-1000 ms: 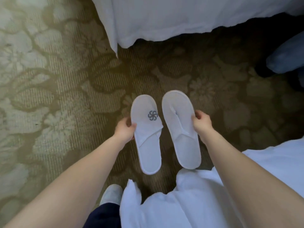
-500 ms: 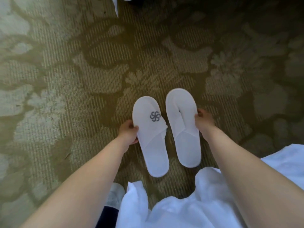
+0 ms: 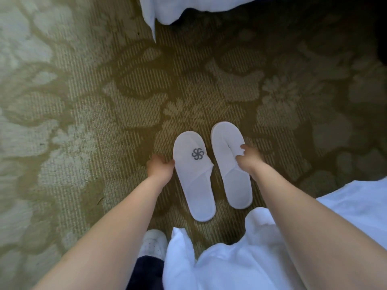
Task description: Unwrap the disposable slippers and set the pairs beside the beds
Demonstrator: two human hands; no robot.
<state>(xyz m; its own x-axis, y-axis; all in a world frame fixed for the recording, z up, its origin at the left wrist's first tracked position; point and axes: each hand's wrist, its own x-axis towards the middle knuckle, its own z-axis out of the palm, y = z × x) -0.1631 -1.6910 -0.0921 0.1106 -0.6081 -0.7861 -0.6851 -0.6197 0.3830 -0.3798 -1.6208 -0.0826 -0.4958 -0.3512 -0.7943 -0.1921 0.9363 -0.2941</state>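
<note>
Two white disposable slippers lie side by side on the patterned carpet, toes pointing away from me. The left slipper (image 3: pixel 193 176) carries a grey pinwheel logo on its upper. My left hand (image 3: pixel 160 167) grips its left edge. The right slipper (image 3: pixel 230 164) has a plain, creased upper, and my right hand (image 3: pixel 247 158) holds its right side with fingers over the upper. No wrapper is visible.
White bed linen (image 3: pixel 167 9) hangs at the top of the view. More white bedding (image 3: pixel 356 206) spreads at the right and bottom. My white shoe (image 3: pixel 154 241) stands on the green floral carpet (image 3: pixel 83 122) just below the slippers.
The slippers have stayed side by side in my hands. My right fingers have shifted onto the right slipper's upper. The view tilted down, then up, so the far bed's linen shows again.
</note>
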